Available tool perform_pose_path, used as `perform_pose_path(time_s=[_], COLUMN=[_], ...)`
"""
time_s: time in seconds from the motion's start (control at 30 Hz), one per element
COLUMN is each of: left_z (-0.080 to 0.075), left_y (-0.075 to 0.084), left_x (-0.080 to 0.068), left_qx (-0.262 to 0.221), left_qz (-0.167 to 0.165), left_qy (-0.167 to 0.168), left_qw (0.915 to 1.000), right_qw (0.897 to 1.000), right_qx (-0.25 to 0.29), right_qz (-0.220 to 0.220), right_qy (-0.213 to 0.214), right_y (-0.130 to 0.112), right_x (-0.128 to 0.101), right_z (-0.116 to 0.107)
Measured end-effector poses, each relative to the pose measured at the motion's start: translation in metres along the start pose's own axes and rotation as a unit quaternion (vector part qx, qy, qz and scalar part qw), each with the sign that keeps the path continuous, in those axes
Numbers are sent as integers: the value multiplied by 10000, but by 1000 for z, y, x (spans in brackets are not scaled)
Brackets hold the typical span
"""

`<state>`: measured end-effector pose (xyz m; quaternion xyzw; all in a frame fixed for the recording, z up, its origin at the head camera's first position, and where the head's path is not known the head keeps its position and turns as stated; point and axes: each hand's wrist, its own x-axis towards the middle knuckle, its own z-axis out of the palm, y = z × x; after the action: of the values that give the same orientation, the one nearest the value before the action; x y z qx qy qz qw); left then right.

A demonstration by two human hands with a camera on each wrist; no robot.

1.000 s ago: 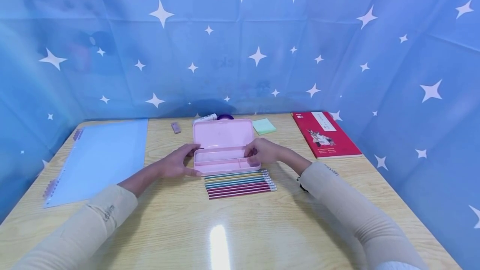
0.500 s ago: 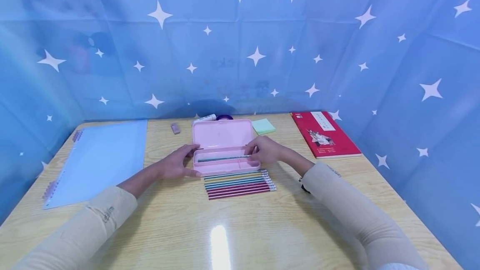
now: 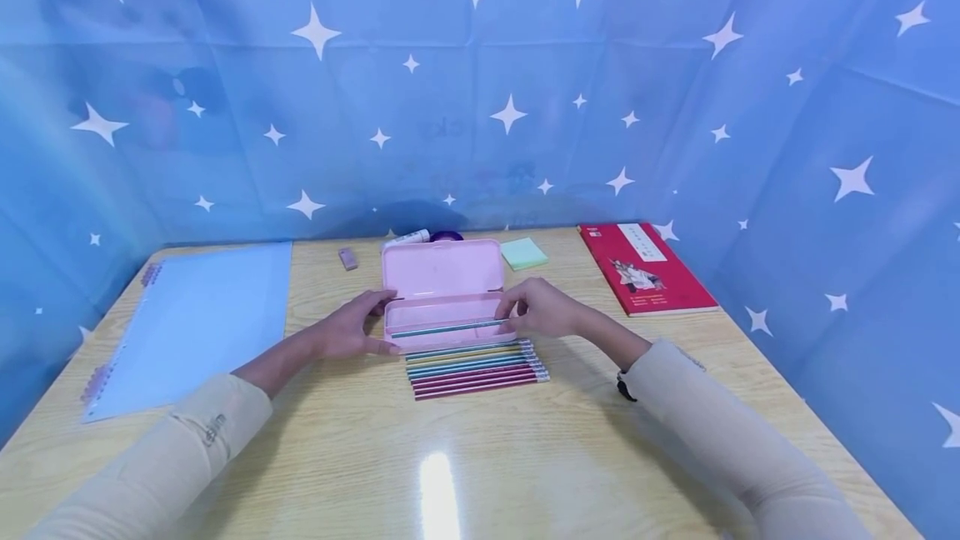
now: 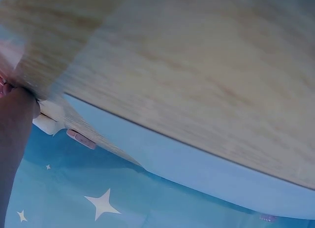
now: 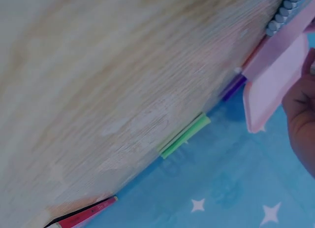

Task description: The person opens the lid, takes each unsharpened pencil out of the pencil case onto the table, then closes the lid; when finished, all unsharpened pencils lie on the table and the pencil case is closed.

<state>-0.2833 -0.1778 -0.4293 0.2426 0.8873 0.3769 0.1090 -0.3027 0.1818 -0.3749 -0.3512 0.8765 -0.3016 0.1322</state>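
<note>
A pink pencil case (image 3: 442, 311) lies with its lid raised at the back of the table. My left hand (image 3: 348, 326) holds its left end, thumb at the front corner and fingers at the back corner. With my right hand (image 3: 542, 308) I pinch a teal pencil (image 3: 442, 329) by its right end. That pencil spans the front part of the case, level with the front compartments. Just in front of the case, several striped pencils (image 3: 472, 369) in teal, yellow and dark red lie side by side, their eraser ends to the right.
A purple eraser (image 3: 348, 258) and a white tube (image 3: 406, 239) lie by the case. Sticky notes (image 3: 524, 253) sit behind it to the right, near a purple round item (image 3: 447, 236). A red book (image 3: 647, 268) is at right, a pale blue sheet (image 3: 197, 327) at left.
My right hand has raised the teal pencil out of the case's back compartment and moved it toward the front and slightly right. The left hand stays on the case.
</note>
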Motion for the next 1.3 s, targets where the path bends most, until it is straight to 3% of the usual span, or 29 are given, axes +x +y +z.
perform_pose_path(time_s=[0.27,0.67,1.3], left_z=[-1,-1,0], left_y=[-3,-3,0], left_x=[-2,-2,-1], left_qx=[-5,114,95], left_qz=[132,121,78], left_qy=[-25,3,-24], left_qw=[9999,9999,9999], right_qw=[9998,9985,9959], right_qx=[206,454,463], right_qz=[32,152,289], right_qy=[24,-275,-723], right_y=[-11,-15,-13], right_x=[-20,-52,-75], right_z=[1,8,14])
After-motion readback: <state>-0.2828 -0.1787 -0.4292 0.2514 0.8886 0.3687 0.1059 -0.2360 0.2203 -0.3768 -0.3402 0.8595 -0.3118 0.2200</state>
